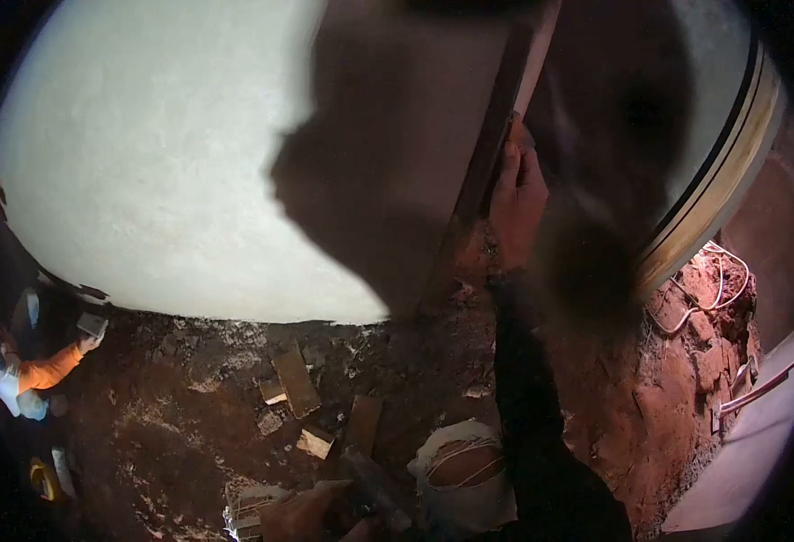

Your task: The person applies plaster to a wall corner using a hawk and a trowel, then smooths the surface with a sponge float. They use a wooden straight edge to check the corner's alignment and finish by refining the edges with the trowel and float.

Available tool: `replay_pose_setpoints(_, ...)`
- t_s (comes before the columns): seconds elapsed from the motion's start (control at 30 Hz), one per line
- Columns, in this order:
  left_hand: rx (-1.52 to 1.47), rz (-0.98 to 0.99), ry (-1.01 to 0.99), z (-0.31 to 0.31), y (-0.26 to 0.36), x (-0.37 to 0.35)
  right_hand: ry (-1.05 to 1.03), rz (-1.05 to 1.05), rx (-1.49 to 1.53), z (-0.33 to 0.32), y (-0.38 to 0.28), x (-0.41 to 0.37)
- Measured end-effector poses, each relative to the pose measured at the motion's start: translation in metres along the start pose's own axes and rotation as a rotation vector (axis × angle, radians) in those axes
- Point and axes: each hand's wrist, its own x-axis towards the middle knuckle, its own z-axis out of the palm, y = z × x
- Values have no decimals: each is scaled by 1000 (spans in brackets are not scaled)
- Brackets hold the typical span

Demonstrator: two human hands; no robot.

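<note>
Left hand [302, 513] sits low in view beside a dark tool [374, 492], grip can't tell; white sack [464, 483] just right of it, wood offcuts [296, 379] scattered on the rubble floor [171, 425] ahead. Right hand [516, 194] clamps around the straightedge [494, 126], which lies flat on the plastered wall [162, 163], long axis near-upright, top leaning right, lower end reaching the plaster's bottom edge. Open wall to its left, door frame [722, 181] closes the right; a co-worker's orange sleeve [49, 369] far left.
</note>
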Motion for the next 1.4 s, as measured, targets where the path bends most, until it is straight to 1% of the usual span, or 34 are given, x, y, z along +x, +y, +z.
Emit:
replay_pose_setpoints(0.03,6,-24,-15,-1,3,1,-7,8,-2,-2,-3,-4)
replay_pose_setpoints(0.1,13,-53,-33,-1,6,2,-77,93,-130,-7,-7,-14)
replay_pose_setpoints(0.13,30,-52,-41,0,7,4,-81,100,-132,-7,1,-18)
replay_pose_setpoints(0.2,50,-58,-57,2,5,4,-76,41,-108,-7,20,-31)
replay_pose_setpoints(0.23,83,-39,-48,5,3,3,-80,50,-110,-8,30,-38)
replay_pose_setpoints(0.3,122,-24,-45,7,1,4,-116,16,-197,-9,45,-54)
replay_pose_setpoints(0.37,37,-106,-82,7,2,5,-121,43,-176,-8,54,-67)
replay_pose_setpoints(0.5,48,-162,-168,5,8,11,-144,68,-99,-8,64,-87)
replay_pose_setpoints(0.57,52,-103,-68,10,7,10,-151,47,-148,-8,85,-103)
replay_pose_setpoints(0.7,52,-78,-111,5,8,15,-155,20,-255,-8,98,-124)
replay_pose_setpoints(0.77,43,-26,-81,7,5,13,-172,47,-209,-9,105,-135)
replay_pose_setpoints(0.93,87,-41,-77,4,5,10,-242,164,-118,-12,120,-167)
replay_pose_setpoints(1.0,99,-45,-82,3,6,9,-300,242,-242,-11,149,-190)
replay_pose_setpoints(1.03,106,-50,-84,3,6,9,-300,248,-240,-10,156,-198)
replay_pose_setpoints(1.1,121,-53,-87,2,7,8,-270,195,-324,-9,163,-210)
replay_pose_setpoints(1.13,127,-54,-90,2,7,8,-269,199,-322,-10,163,-212)
replay_pose_setpoints(1.2,135,-58,-89,2,8,8,-292,260,-187,-11,160,-215)
replay_pose_setpoints(1.23,137,-59,-87,2,8,7,-292,262,-186,-11,159,-217)
replay_pose_setpoints(1.3,146,-59,-84,2,9,5,-255,153,-174,-11,156,-221)
replay_pose_setpoints(1.4,151,-54,-78,2,11,3,-291,142,-116,-13,168,-236)
